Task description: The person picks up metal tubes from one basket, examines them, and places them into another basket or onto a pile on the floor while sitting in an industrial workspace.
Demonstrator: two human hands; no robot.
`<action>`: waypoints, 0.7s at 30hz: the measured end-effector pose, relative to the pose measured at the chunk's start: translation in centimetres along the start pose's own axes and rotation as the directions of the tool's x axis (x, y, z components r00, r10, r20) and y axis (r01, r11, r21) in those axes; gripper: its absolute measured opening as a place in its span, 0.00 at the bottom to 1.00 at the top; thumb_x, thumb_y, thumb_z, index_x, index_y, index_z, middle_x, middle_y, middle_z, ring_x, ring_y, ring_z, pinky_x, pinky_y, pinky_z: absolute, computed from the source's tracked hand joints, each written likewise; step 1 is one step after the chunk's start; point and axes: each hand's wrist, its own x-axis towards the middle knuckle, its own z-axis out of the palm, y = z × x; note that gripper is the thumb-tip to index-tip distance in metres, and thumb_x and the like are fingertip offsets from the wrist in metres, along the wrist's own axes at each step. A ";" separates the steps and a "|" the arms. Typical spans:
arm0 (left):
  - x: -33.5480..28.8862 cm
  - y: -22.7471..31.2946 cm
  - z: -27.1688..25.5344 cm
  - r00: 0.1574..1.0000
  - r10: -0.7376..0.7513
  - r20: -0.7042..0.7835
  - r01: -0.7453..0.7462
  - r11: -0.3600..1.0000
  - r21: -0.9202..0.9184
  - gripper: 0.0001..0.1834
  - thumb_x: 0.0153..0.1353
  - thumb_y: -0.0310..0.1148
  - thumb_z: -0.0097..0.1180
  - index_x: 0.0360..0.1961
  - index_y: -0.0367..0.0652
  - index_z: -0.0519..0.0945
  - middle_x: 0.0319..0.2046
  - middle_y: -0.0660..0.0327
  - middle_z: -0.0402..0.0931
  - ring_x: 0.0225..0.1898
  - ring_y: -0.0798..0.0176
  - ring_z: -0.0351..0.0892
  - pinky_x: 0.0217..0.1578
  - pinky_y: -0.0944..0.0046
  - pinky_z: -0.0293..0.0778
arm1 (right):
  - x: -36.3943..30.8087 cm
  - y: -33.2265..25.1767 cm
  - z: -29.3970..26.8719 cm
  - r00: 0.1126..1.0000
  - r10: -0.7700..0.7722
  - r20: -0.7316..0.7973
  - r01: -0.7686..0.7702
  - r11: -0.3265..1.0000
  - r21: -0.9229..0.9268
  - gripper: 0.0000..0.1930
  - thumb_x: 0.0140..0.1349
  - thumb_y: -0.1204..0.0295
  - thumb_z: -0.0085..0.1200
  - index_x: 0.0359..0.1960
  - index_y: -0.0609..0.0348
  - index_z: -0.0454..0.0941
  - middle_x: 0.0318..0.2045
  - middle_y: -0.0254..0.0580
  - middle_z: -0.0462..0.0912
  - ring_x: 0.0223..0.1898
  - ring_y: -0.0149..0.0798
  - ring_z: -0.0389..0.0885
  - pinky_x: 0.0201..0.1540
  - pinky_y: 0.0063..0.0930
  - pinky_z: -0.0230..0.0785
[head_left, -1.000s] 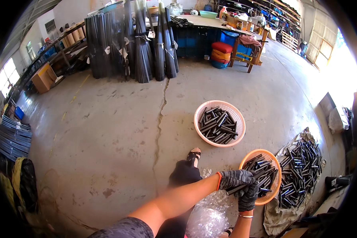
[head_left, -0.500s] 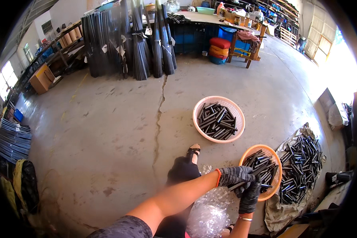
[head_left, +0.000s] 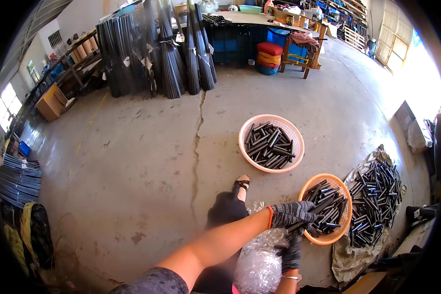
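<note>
While a black tube (head_left: 294,227) sits gripped in the gloved left hand (head_left: 293,216) at the near left edge of an orange basket (head_left: 346,224), the right hand (head_left: 291,252) hangs nearer, beside a clear plastic bundle (head_left: 258,260), its fingers too blurred to tell whether they hold anything. More tubes (head_left: 330,211) fill that basket; to its right a tube pile (head_left: 377,201) covers a pale sheet (head_left: 345,264), and farther off a pink basket (head_left: 295,132) stands on the floor (head_left: 132,171).
</note>
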 end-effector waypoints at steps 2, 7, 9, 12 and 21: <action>1.4 -0.8 0.8 0.999 0.041 0.034 -0.042 0.998 0.044 0.11 0.60 0.36 0.51 0.38 0.41 0.69 0.21 0.64 0.70 0.15 0.71 0.69 0.14 0.72 0.67 | -0.1 -3.8 0.1 0.897 -0.441 -0.020 0.441 0.897 0.005 0.22 0.63 0.48 0.43 0.45 0.53 0.69 0.33 0.37 0.77 0.26 0.33 0.76 0.21 0.23 0.66; 0.7 0.4 1.1 0.991 0.084 0.106 -0.083 0.996 -0.017 0.13 0.60 0.40 0.52 0.35 0.40 0.70 0.20 0.64 0.70 0.15 0.72 0.68 0.15 0.74 0.68 | 2.1 -4.6 -0.9 0.839 -0.543 0.036 0.541 0.840 0.050 0.18 0.65 0.56 0.43 0.49 0.54 0.68 0.29 0.33 0.75 0.25 0.31 0.73 0.25 0.22 0.65; 1.8 -1.2 1.1 0.994 0.096 0.043 -0.101 0.985 0.139 0.14 0.59 0.40 0.51 0.33 0.39 0.72 0.19 0.63 0.71 0.17 0.70 0.70 0.18 0.70 0.69 | 3.2 0.4 -3.1 0.825 -0.564 -0.043 0.500 0.762 -0.411 0.17 0.65 0.57 0.43 0.50 0.52 0.67 0.30 0.34 0.75 0.25 0.31 0.73 0.24 0.22 0.65; 1.9 -2.6 2.0 0.990 -0.135 0.030 0.125 0.969 0.213 0.13 0.57 0.39 0.53 0.28 0.38 0.74 0.18 0.60 0.72 0.18 0.69 0.71 0.19 0.68 0.69 | 5.0 10.2 -6.8 0.905 -0.393 -0.166 0.171 0.691 -0.702 0.17 0.65 0.58 0.42 0.51 0.50 0.66 0.32 0.36 0.76 0.24 0.32 0.74 0.22 0.23 0.66; 0.6 0.0 1.9 0.989 0.137 -0.058 -0.134 0.989 0.056 0.14 0.60 0.38 0.53 0.44 0.42 0.71 0.24 0.65 0.71 0.17 0.73 0.67 0.16 0.71 0.65 | 1.0 -5.1 -3.5 0.981 -0.194 -0.030 0.187 0.968 -0.167 0.20 0.65 0.56 0.42 0.54 0.50 0.66 0.38 0.38 0.78 0.34 0.34 0.79 0.33 0.29 0.74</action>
